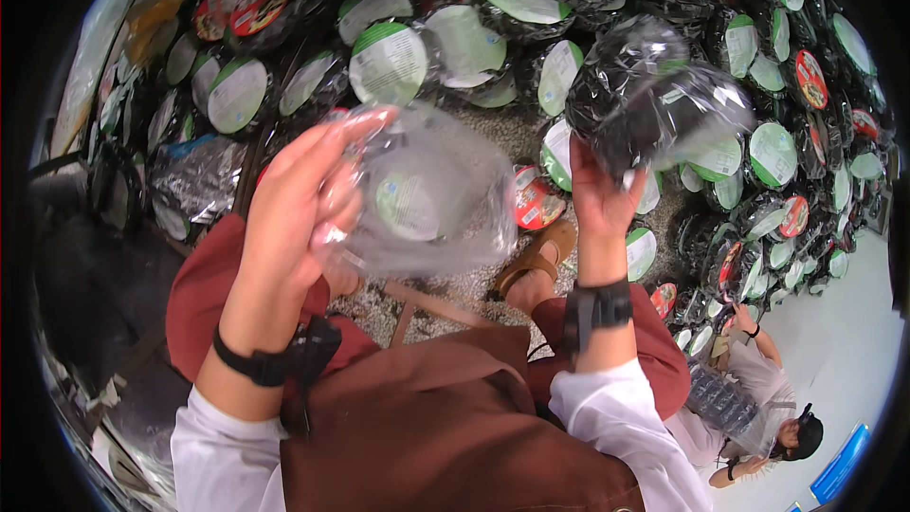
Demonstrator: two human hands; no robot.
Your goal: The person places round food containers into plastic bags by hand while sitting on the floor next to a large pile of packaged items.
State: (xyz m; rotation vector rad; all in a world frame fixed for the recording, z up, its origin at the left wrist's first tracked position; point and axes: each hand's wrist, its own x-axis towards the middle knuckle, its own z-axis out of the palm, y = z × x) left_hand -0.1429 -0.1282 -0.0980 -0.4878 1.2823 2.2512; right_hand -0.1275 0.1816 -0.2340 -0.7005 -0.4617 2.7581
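My left hand (301, 199) is closed on the edge of a transparent plastic bag (466, 185), blurred by motion. A round green-and-white label (409, 207) shows within its outline; whether it is on the bag or behind it, I cannot tell. To the right, my right hand (605, 192) grips shiny black plastic containers wrapped in film (654, 109) from below, raised above the pile. Their exact count is hidden by glare and wrinkled film. The two hands are apart.
A heap of film-wrapped black packs (389, 62) with round labels spreads ahead and right. Speckled floor (379, 308) and a brown sandal (542, 261) show below. Crumpled transparent plastic (199, 175) lies left. Another person (758, 389) sits at lower right, holding wrapped packs.
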